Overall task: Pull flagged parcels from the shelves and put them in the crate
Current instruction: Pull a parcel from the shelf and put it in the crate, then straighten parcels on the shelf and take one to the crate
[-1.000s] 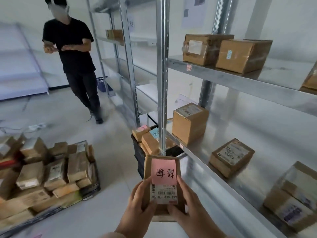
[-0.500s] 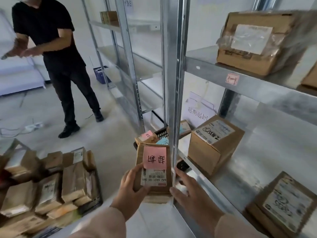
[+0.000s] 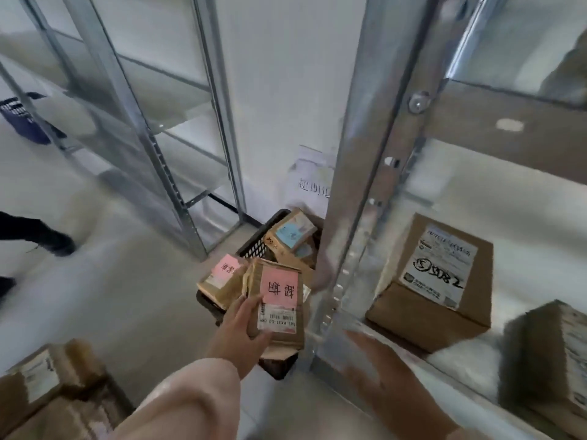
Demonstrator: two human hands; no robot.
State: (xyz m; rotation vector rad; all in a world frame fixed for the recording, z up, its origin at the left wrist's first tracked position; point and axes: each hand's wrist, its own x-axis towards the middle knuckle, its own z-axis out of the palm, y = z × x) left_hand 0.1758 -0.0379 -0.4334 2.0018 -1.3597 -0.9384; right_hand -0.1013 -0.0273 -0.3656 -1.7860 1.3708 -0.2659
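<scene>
My left hand point(image 3: 239, 330) grips a brown parcel point(image 3: 279, 308) with a pink flag and a white barcode label, holding it over the near end of a black mesh crate point(image 3: 257, 246) on the floor. In the crate lie another pink-flagged parcel point(image 3: 222, 277) and parcels with blue flags point(image 3: 293, 233). My right hand point(image 3: 387, 385) is free of the parcel, blurred, fingers spread, by the edge of the lower shelf point(image 3: 422, 360) beside the steel post point(image 3: 365, 192).
A cardboard box with a white label point(image 3: 435, 287) and a second, blurred box point(image 3: 546, 360) sit on the lower shelf. Loose parcels point(image 3: 47, 392) are piled on the floor at bottom left. A person's legs point(image 3: 35, 233) are at the left edge. A blue basket point(image 3: 22, 119) stands far left.
I have moved closer and looked down at the crate. My right hand let go of the parcel; my left hand alone carried it forward over the crate. The other person stepped leftward.
</scene>
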